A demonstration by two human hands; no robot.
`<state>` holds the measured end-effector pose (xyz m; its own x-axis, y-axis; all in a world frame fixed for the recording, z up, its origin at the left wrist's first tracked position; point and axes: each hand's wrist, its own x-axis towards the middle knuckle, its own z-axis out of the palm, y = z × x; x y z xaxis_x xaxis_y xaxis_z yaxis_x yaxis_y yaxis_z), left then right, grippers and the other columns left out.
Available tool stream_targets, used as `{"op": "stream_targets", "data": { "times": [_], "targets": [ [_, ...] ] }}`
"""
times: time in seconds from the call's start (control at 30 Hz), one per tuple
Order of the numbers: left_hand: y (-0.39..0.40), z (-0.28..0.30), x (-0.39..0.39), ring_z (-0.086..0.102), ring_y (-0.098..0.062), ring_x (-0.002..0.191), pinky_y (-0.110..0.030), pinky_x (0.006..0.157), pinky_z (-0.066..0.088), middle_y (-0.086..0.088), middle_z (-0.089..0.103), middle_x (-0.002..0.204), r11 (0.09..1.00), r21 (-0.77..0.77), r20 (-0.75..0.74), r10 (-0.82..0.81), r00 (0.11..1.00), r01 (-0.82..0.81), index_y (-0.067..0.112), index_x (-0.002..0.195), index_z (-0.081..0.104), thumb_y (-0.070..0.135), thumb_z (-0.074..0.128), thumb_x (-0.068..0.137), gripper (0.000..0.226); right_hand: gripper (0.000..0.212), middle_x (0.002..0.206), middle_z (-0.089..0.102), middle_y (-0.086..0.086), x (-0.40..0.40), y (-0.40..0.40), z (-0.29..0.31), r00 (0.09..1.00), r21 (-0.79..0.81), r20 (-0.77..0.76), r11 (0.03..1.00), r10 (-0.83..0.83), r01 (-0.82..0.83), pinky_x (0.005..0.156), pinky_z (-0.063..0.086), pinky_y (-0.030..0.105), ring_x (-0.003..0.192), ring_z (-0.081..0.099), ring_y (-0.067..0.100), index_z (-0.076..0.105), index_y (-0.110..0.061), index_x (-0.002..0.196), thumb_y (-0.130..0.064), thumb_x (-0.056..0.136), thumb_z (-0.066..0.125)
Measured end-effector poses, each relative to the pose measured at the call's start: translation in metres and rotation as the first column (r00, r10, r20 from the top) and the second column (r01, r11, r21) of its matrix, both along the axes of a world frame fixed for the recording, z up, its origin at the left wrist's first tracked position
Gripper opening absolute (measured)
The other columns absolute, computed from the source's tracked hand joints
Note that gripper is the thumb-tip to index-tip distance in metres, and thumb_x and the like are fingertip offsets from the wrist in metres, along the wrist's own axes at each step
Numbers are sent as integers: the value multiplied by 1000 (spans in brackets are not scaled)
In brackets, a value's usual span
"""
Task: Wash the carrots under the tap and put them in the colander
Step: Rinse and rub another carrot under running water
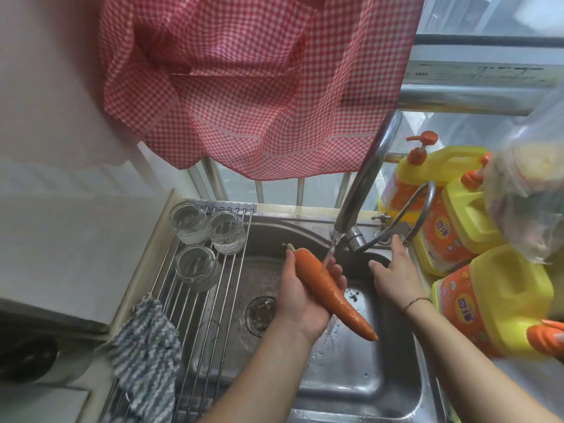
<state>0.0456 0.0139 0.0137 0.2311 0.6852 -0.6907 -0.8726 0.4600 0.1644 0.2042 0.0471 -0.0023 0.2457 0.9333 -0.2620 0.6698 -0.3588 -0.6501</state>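
Note:
One long orange carrot lies across my left hand, which grips it over the steel sink. Its stem end points up and left, its tip down and right. A thin stream of water falls from the tap spout onto the carrot's upper half. My right hand reaches to the tap handle at the sink's back right, fingertips touching it, fingers apart. No colander is in view.
A roll-up drying rack covers the sink's left side with three upturned glass jars and a striped cloth. Yellow detergent jugs crowd the right. A red checked curtain hangs above. The drain sits left of centre.

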Motion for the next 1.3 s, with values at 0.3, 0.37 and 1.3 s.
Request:
{"op": "stream_targets", "data": {
  "times": [0.3,0.37,1.3],
  "targets": [
    [-6,10,0,67,-22,62,-32,62,56,-12,69,88,993,-59,-144,94,985,-103,3,125,56,64,56,87,72,36,69,71,1,-22,-83,40,933,55,-305,982,189,-181,65,54,30,65,67,11,71,-23,83,-47,94,47],
    [-9,13,0,64,-20,57,-29,58,55,-11,67,83,986,-73,-173,137,975,-151,4,128,55,66,58,84,77,42,63,67,3,-30,-96,50,894,67,-368,967,254,-247,57,50,27,58,64,15,71,-25,81,-59,89,48],
    [-15,19,-39,67,-31,90,-47,93,49,-11,69,104,959,207,27,193,981,-194,15,110,57,55,58,89,45,36,94,71,-25,-41,-109,39,954,280,-15,917,298,-282,75,49,17,87,65,-5,69,-38,113,-36,77,77]
  ]
}}
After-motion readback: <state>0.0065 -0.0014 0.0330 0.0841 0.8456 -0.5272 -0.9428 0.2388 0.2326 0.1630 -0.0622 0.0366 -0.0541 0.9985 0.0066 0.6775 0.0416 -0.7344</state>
